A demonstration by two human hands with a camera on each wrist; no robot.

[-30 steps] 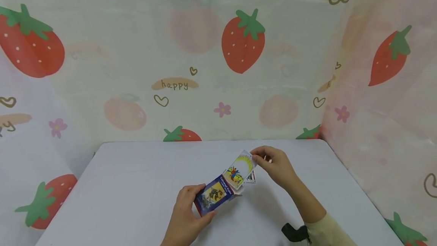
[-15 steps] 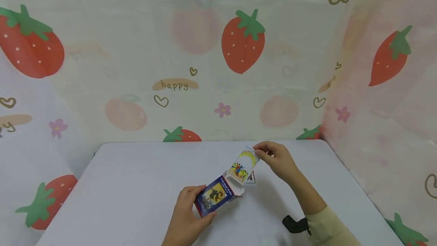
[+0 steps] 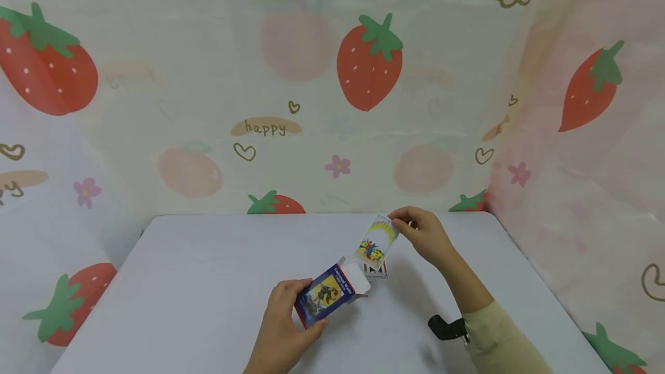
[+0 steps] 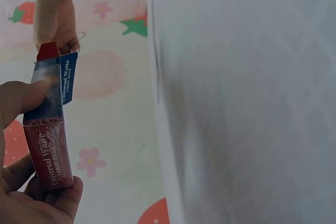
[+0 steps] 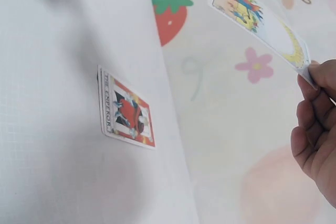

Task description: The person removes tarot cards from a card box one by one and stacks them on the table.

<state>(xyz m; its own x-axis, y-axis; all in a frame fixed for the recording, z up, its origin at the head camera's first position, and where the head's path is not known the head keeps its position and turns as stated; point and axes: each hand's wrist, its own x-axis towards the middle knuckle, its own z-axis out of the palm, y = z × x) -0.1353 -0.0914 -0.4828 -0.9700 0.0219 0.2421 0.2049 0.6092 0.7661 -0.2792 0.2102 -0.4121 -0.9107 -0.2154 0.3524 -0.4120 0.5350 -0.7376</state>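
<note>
My left hand (image 3: 286, 325) grips a blue and red tarot card box (image 3: 326, 296) by its sides, thumb on one edge and fingers on the other. The box's open flap end points up and to the right, and its red end shows in the left wrist view. Between thumb and fingertips, my right hand (image 3: 425, 236) pinches a tarot card (image 3: 377, 241) with a yellow arc and small colourful figures. That card is held in the air, apart from the box. Below it on the table lies a small stack of cards, a card marked "The Emperor" (image 5: 131, 111) on top.
The white table (image 3: 208, 293) reaches back to a curtain (image 3: 312, 97) printed with strawberries and flowers. A black strap-like piece (image 3: 445, 328) sticks out by the right sleeve (image 3: 501, 336).
My right hand has drawn the card up and away from the box mouth, baring the white flap and more of the stack on the table. The left hand and box have hardly moved.
</note>
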